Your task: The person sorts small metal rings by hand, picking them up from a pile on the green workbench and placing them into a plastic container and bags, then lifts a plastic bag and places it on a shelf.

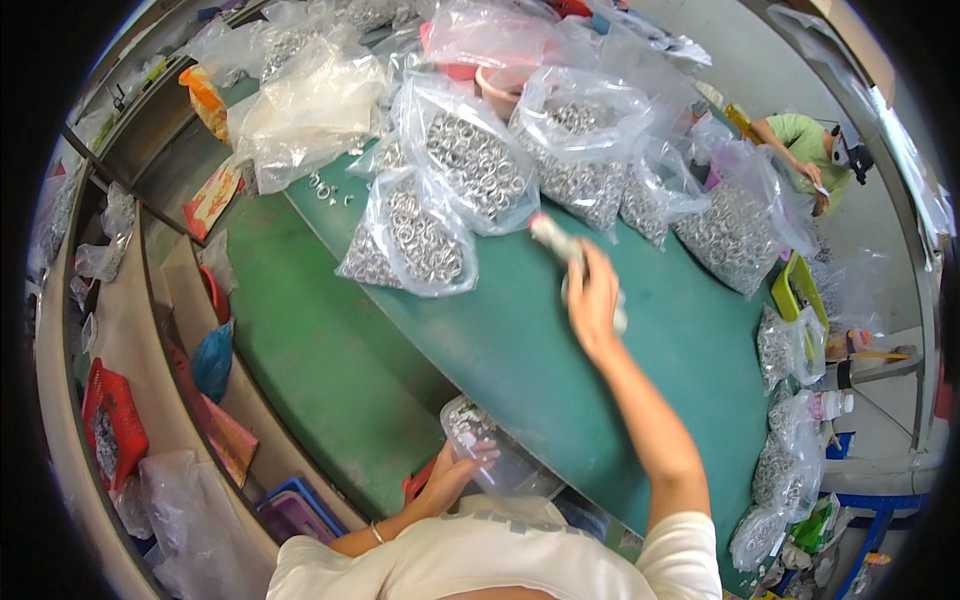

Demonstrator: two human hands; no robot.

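My right hand (pixel 594 300) is over the middle of the green table (pixel 560 350). Its fingers are wrapped round a pale, whitish roll with a red end (pixel 553 236), perhaps cloth; its exact kind I cannot make out. My left hand (pixel 455 474) grips a clear plastic box (pixel 508 470) at the table's near edge, in front of my body. Small light bits lie inside the box. Beyond my right hand stand open clear bags of silvery metal rings, among them a front bag (pixel 415 240) and a larger bag (pixel 475 165) behind it.
More ring bags line the far and right sides, with a yellow-green basket (pixel 798 290) at the right. Several loose rings (pixel 325 188) lie by the left table edge. Shelves on the left hold a red basket (pixel 112 425). A person in green (pixel 805 150) works at the far right.
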